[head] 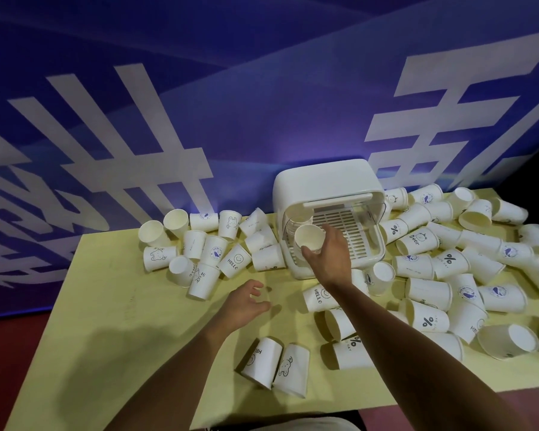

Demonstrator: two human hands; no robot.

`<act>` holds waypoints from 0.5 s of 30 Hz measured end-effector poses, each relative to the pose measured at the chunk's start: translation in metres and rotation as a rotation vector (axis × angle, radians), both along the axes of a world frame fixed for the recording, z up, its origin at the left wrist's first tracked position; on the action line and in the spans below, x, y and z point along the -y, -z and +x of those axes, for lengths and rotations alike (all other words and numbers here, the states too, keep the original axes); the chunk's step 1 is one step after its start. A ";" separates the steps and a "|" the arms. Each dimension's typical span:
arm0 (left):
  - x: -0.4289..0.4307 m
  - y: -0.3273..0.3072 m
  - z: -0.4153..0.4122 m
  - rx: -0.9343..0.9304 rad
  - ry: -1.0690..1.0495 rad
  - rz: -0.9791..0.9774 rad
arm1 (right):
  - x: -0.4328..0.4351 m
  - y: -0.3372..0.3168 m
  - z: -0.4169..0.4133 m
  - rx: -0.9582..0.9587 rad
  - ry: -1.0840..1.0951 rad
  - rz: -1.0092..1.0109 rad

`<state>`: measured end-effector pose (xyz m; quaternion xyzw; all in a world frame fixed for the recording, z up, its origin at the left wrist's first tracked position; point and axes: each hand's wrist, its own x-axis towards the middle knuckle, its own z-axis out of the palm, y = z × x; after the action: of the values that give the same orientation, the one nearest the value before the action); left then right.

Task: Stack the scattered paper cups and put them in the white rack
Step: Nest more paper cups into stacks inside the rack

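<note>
A paper cup (pixel 308 238) is gripped by the right hand (pixel 328 257) (at the white rack (pixel 324 178)); left hand (pixel 246 301) is relaxed, empty.

Setting: an indoor staged event or exhibition-type area.

A large printed backdrop (pixel 262 104), blue and purple with oversized white characters (pixel 131 144), stands directly behind the table (pixel 106 306) and fills the whole upper view. The table has a plain pale yellow-green top and is set against the backdrop. The floor (pixel 0 337) beside it is dark red. Stock on the table is uniform: many white printed paper cups (pixel 467 293) lie loose in heaps on both sides of one white plastic rack (pixel 327 185). The far right corner past the backdrop is dark.
</note>
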<state>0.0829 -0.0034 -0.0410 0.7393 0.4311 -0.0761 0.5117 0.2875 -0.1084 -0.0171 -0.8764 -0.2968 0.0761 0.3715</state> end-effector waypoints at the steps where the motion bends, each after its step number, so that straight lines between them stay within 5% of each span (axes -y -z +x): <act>1: 0.002 0.003 -0.004 -0.018 0.005 -0.004 | 0.001 0.000 -0.002 0.021 0.002 0.004; 15: 0.022 0.028 -0.026 -0.148 0.133 -0.079 | 0.048 0.016 -0.041 0.149 -0.282 -0.090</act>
<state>0.0571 -0.0251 -0.0690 0.7378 0.4144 -0.1811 0.5011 0.2460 -0.1567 -0.0326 -0.8450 -0.4398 0.0756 0.2946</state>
